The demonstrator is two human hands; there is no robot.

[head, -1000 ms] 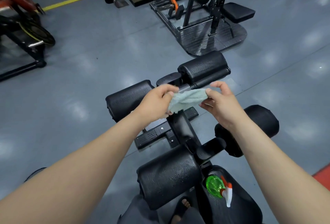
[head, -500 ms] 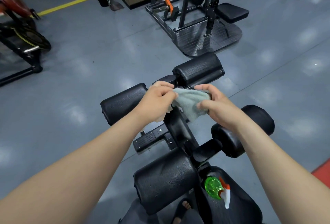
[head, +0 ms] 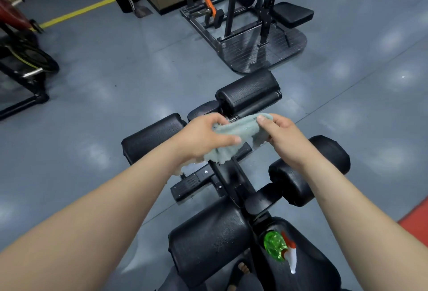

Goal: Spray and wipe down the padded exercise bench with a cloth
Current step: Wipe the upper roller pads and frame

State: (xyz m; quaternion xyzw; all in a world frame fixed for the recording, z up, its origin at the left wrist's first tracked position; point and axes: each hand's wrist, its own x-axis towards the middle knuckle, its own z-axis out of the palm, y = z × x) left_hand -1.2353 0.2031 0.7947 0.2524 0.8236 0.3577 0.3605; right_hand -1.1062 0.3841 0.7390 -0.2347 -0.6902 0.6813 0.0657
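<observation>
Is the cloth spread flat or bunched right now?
Bunched: the cloth hangs crumpled between left hand and right hand, both pinching it above the bench.

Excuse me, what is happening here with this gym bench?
A person leans over a padded exercise bench in a gym, with a pale green cloth between both hands. The left grip and the right grip each pinch one end of it, up above the bench frame and not pressed on any pad. A green spray bottle lies on the seat pad, and no hand touches it.
</observation>
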